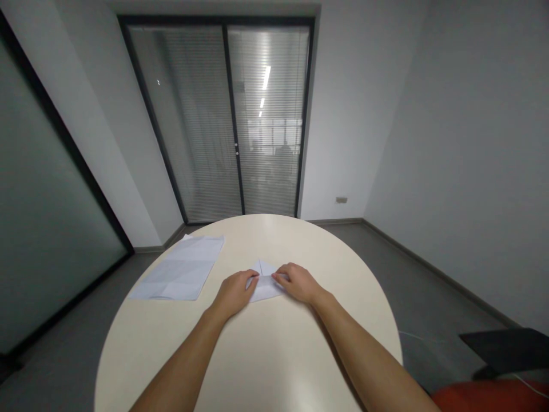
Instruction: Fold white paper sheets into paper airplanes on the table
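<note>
A small sheet of white paper (265, 288), folded so its far end comes to a point with a crease down the middle, lies on the round cream table (274, 349). My left hand (237, 290) pinches the paper at its left side, thumb and fingers together near the centre. From the other side, my right hand (299, 281) pinches it the same way. The fingertips are a short gap apart along a crosswise fold. Both hands cover the paper's outer parts.
Creased white paper sheets (182, 269) lie flat at the table's left, their far edge near the rim. A dark flat object (506, 349) and something red (493, 396) stand at the lower right, off the table. A glass door with blinds (270, 126) is beyond.
</note>
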`<state>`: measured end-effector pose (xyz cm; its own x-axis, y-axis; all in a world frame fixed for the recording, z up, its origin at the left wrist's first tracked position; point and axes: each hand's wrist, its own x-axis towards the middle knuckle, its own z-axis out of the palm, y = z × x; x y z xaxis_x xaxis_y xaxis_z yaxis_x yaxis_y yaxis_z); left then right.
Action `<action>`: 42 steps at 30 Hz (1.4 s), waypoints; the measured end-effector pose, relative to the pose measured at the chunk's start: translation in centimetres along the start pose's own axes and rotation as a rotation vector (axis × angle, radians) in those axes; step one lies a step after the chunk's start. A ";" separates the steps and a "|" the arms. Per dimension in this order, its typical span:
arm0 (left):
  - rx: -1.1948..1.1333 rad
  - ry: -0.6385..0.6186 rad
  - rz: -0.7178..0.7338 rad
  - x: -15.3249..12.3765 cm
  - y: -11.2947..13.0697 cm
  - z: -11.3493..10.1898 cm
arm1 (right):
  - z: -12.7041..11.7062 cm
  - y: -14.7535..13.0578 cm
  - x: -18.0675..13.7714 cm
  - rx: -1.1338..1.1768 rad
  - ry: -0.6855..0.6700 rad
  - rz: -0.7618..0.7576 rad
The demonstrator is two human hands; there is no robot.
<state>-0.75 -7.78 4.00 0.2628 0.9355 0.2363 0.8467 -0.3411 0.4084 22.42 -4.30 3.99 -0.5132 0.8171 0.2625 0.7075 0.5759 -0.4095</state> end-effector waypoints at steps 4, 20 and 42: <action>0.017 0.006 -0.009 0.1 -0.2 0.1 | 0.1 0.1 0.0 0.005 0.006 -0.002; 0.012 0.006 -0.024 0.1 -0.5 0.6 | 1.0 0.7 0.2 -0.012 0.060 -0.063; 0.233 0.076 0.104 0.2 0.7 -0.1 | 0.4 -2.1 -0.4 -0.155 -0.045 -0.155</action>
<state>-0.15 -7.81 4.44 0.3256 0.8839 0.3358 0.9029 -0.3961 0.1670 20.99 -5.85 4.42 -0.6406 0.7184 0.2713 0.6826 0.6945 -0.2274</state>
